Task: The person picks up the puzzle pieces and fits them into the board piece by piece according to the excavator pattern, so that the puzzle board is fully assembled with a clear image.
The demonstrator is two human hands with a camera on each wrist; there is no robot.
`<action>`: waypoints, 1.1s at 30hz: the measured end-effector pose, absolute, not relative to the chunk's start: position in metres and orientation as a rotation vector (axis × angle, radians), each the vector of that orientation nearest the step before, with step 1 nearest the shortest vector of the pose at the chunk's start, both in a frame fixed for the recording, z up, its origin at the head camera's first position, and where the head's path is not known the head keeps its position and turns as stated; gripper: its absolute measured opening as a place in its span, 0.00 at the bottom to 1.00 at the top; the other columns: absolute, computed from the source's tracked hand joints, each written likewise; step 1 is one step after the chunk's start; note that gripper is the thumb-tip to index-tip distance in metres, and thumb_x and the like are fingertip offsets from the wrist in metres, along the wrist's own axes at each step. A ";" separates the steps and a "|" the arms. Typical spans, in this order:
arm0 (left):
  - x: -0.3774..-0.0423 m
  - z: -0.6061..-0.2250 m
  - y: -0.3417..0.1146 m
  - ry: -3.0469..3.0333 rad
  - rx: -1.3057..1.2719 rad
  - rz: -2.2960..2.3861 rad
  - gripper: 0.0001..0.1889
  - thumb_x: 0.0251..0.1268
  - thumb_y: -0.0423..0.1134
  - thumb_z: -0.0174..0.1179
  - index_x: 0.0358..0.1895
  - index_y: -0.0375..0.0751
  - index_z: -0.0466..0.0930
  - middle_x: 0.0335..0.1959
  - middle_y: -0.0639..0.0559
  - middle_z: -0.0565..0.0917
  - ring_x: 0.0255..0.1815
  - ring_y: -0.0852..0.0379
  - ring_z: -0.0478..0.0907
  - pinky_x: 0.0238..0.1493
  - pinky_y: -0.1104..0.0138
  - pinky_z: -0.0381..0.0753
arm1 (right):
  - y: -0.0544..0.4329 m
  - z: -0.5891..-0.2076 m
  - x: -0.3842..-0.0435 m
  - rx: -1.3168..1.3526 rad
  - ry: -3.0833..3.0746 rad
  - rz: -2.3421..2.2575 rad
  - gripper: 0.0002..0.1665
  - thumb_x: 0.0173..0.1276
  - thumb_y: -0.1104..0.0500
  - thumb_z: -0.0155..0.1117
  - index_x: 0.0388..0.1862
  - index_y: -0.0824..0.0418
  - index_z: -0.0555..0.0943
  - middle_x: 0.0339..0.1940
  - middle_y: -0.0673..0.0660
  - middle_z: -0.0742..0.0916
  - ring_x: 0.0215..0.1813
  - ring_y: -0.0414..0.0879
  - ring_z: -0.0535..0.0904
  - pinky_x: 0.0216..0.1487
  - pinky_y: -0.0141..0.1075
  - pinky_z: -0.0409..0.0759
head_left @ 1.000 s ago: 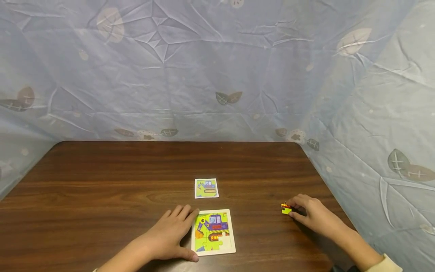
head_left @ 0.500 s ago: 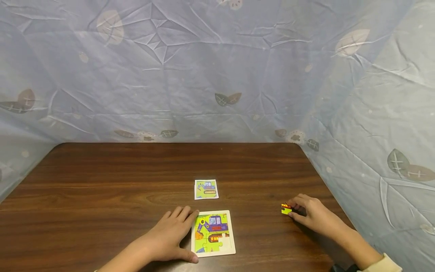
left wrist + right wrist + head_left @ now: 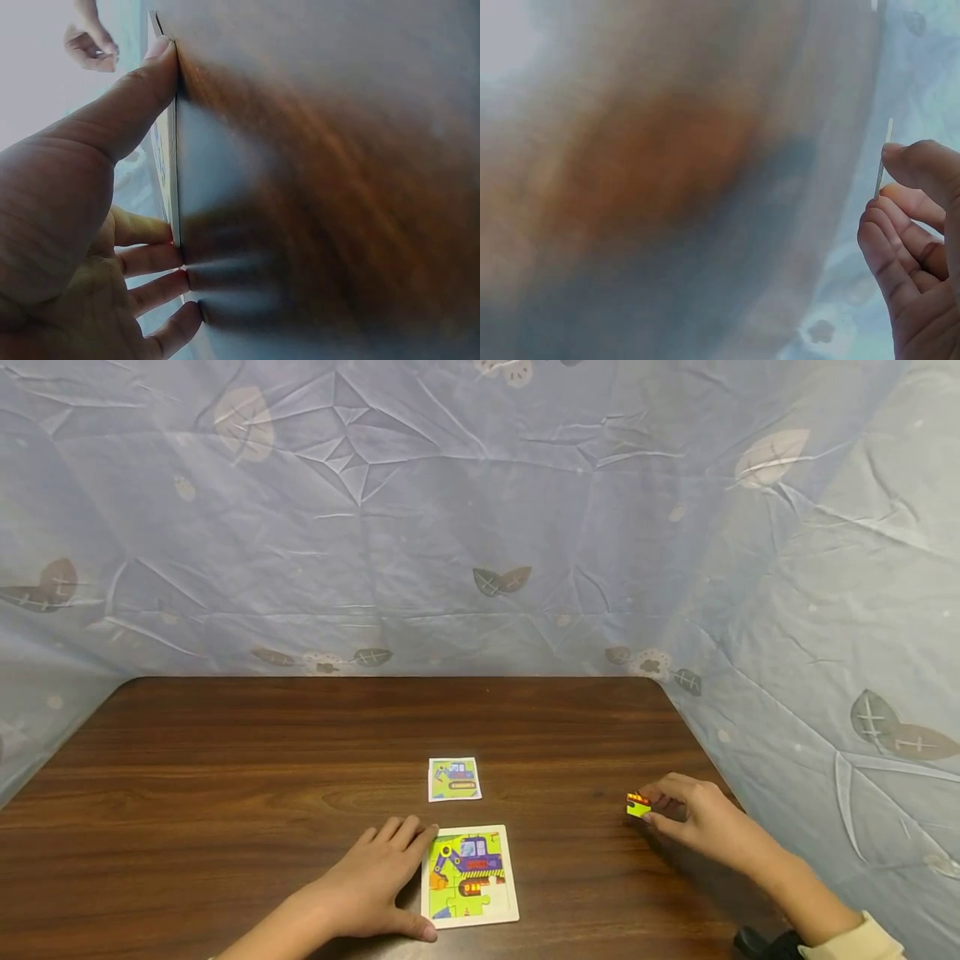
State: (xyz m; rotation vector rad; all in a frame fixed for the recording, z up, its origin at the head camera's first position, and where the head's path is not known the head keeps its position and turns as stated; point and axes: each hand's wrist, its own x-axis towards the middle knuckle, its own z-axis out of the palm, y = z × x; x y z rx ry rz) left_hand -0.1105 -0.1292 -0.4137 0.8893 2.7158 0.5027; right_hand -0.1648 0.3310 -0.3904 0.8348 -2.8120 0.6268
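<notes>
A jigsaw puzzle board (image 3: 512, 897) with a white frame and an excavator picture lies on the table. Bare white backing shows at its lower right. My left hand (image 3: 367, 877) holds the board's left side, thumb at the near corner and index finger at the far one. In the left wrist view, the thumb (image 3: 142, 86) lies along the board's thin edge. Off to the right, my right hand (image 3: 708, 827) pinches a yellow-green and red puzzle piece (image 3: 637, 807) between thumb and fingers. The right wrist view shows this piece (image 3: 882, 161) edge-on, tilted and off the table.
A small square card (image 3: 454, 779) with an excavator picture lies just beyond the board. The brown wooden table (image 3: 225, 793) spreads to both sides. Patterned cloth (image 3: 420, 527) hangs behind it and along the right. A dark object (image 3: 765, 943) sits below my right forearm.
My right hand has lifted the puzzle piece off the table and moved slightly away from me and to the right. My left hand stays at the board.
</notes>
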 end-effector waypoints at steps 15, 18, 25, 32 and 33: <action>-0.110 -0.414 -0.130 2.701 0.873 0.516 0.65 0.44 0.76 0.73 0.79 0.32 0.63 0.71 0.40 0.71 0.71 0.40 0.68 0.69 0.33 0.70 | 0.325 -0.336 -0.170 0.901 -2.683 0.605 0.16 0.56 0.71 0.80 0.44 0.62 0.88 0.38 0.49 0.90 0.37 0.27 0.81 0.35 0.29 0.85; -0.110 -0.414 -0.130 2.705 0.875 0.512 0.65 0.44 0.76 0.73 0.79 0.32 0.63 0.70 0.40 0.71 0.71 0.40 0.68 0.68 0.34 0.71 | 0.324 -0.332 -0.169 0.910 -2.683 0.593 0.16 0.56 0.71 0.80 0.43 0.61 0.88 0.38 0.49 0.90 0.38 0.27 0.81 0.35 0.29 0.85; -0.111 -0.414 -0.130 2.697 0.878 0.506 0.65 0.44 0.76 0.72 0.79 0.33 0.63 0.71 0.40 0.71 0.71 0.40 0.68 0.69 0.34 0.71 | 0.323 -0.332 -0.167 0.928 -2.658 0.571 0.17 0.55 0.70 0.81 0.43 0.60 0.88 0.38 0.48 0.90 0.38 0.26 0.80 0.36 0.29 0.84; -0.111 -0.414 -0.130 2.700 0.880 0.502 0.65 0.45 0.76 0.72 0.79 0.33 0.63 0.71 0.40 0.71 0.71 0.40 0.68 0.68 0.35 0.71 | 0.307 -0.337 -0.159 1.027 -2.646 0.593 0.18 0.56 0.69 0.80 0.44 0.57 0.87 0.39 0.45 0.88 0.39 0.27 0.81 0.37 0.28 0.84; -0.111 -0.414 -0.130 2.701 0.881 0.502 0.65 0.45 0.76 0.72 0.79 0.33 0.63 0.71 0.40 0.71 0.71 0.40 0.68 0.68 0.35 0.71 | 0.304 -0.337 -0.156 1.036 -2.657 0.597 0.18 0.57 0.69 0.80 0.45 0.56 0.87 0.39 0.44 0.88 0.39 0.27 0.81 0.37 0.28 0.84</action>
